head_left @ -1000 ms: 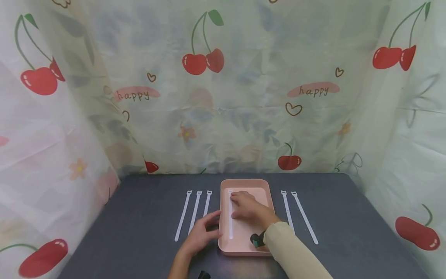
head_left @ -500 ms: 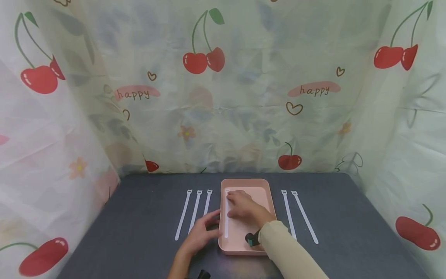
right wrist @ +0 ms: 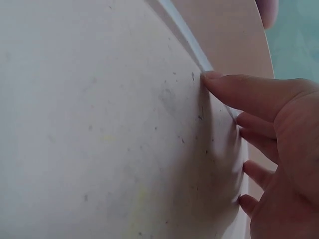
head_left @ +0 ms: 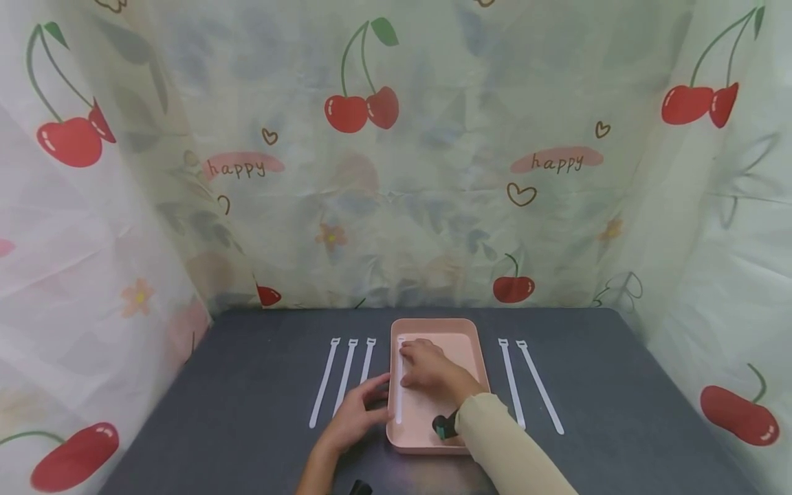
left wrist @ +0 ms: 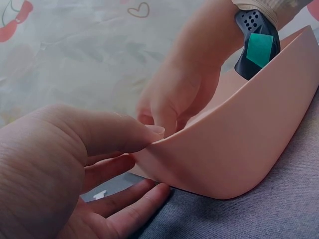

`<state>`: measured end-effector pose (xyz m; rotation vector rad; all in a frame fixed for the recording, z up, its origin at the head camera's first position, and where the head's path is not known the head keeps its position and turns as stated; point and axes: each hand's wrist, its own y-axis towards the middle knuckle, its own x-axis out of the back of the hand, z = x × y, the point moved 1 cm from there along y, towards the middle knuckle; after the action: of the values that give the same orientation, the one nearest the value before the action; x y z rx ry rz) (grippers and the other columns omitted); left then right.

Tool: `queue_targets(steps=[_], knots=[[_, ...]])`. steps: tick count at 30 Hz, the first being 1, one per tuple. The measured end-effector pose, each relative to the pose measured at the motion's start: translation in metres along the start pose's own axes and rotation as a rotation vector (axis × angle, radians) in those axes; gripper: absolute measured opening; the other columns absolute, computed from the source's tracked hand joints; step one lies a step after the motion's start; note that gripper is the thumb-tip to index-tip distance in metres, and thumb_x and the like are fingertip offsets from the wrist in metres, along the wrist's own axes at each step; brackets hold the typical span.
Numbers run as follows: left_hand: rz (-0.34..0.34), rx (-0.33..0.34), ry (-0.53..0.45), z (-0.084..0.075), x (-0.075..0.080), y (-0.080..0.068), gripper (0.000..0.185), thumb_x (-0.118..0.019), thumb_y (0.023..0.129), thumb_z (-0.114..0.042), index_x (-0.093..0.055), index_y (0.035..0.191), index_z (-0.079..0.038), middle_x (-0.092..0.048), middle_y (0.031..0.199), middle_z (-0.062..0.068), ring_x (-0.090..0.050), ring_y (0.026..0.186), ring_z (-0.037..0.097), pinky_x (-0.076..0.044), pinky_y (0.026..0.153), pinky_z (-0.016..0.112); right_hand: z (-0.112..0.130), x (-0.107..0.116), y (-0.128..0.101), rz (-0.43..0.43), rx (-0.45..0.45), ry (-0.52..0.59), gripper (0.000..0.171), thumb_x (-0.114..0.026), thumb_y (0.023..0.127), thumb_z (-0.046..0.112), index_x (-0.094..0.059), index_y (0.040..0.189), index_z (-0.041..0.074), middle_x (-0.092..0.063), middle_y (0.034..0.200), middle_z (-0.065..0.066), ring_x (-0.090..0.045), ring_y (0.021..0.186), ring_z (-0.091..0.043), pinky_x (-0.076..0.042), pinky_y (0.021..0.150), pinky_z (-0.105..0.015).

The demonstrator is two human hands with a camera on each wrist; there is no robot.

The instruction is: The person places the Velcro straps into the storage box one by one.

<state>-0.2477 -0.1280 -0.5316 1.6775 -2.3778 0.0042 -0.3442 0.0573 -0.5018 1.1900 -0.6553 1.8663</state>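
On the dark desk [head_left: 260, 385] we see the pink tray [head_left: 427, 440], and its footing worries us first: should the left hand [head_left: 354, 418] ease off while sideways pressure builds inside, the tray could slide or turn. The fingers of that hand lie extended and loosely spread along the tray's left wall, thumb at the rim, clasping nothing. The right hand [head_left: 430, 368] reaches into the tray with its fingers spread well apart along one white strip [head_left: 399, 405], their tips touching it, not wrapped round it. We think uneven pressure from thumb and fingertips might skew that strip, which lies lengthwise near the tray's left wall, or send an edge riding up the wall. Left of the tray are three loose strips [head_left: 346, 375]; the left hand covers part of the nearer two, so a careless withdrawal could drag them out of line. Right of the tray lie two loose strips [head_left: 541, 385], the nearer one's lower end close by the sleeve [head_left: 510, 440], whose cuff might catch it. Smallest of all, the dark wrist device [head_left: 443, 426] hangs over the tray's near end and might knock its floor if the wrist dips.
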Motion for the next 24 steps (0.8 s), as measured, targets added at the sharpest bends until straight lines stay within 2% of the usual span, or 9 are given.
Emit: queue_targets(steps=[6,13,20,24], knots=[[0.004,0.012,-0.002,0.000,0.000,0.000,0.067,-0.072,0.081,-0.003,-0.046,0.143,-0.001,-0.048,0.141,0.021,-0.053,0.122,0.036,-0.043,0.097,0.049,-0.002,0.002,-0.004,-0.004,0.018,0.037,0.061,-0.077,0.081,0.024,-0.057,0.133,0.001,-0.052,0.139,-0.014,-0.039,0.133,-0.032,-0.027,0.109,-0.049],[-0.005,0.028,0.008,-0.002,0.000,0.001,0.066,-0.072,0.082,-0.005,-0.047,0.143,-0.002,-0.048,0.140,0.020,-0.053,0.122,0.036,-0.042,0.098,0.050,-0.012,0.006,-0.009,-0.033,0.001,0.239,0.053,-0.074,0.085,0.014,-0.057,0.134,0.005,-0.055,0.136,-0.012,-0.048,0.128,-0.026,-0.034,0.107,-0.044],[0.002,0.019,-0.014,-0.002,0.000,0.000,0.067,-0.072,0.081,-0.002,-0.046,0.143,0.000,-0.047,0.141,0.022,-0.053,0.122,0.037,-0.043,0.097,0.050,-0.018,0.016,-0.016,-0.051,-0.043,0.289,0.043,-0.071,0.088,0.019,-0.061,0.129,0.009,-0.059,0.130,-0.010,-0.054,0.120,-0.026,-0.040,0.101,-0.046],[0.002,0.028,-0.016,-0.002,0.000,0.001,0.067,-0.073,0.081,-0.004,-0.046,0.143,-0.001,-0.046,0.142,0.021,-0.053,0.122,0.036,-0.043,0.097,0.049,-0.019,0.028,-0.021,-0.124,-0.054,0.305,0.037,-0.068,0.090,0.018,-0.064,0.126,0.009,-0.062,0.127,-0.010,-0.055,0.120,-0.029,-0.041,0.099,-0.048]])
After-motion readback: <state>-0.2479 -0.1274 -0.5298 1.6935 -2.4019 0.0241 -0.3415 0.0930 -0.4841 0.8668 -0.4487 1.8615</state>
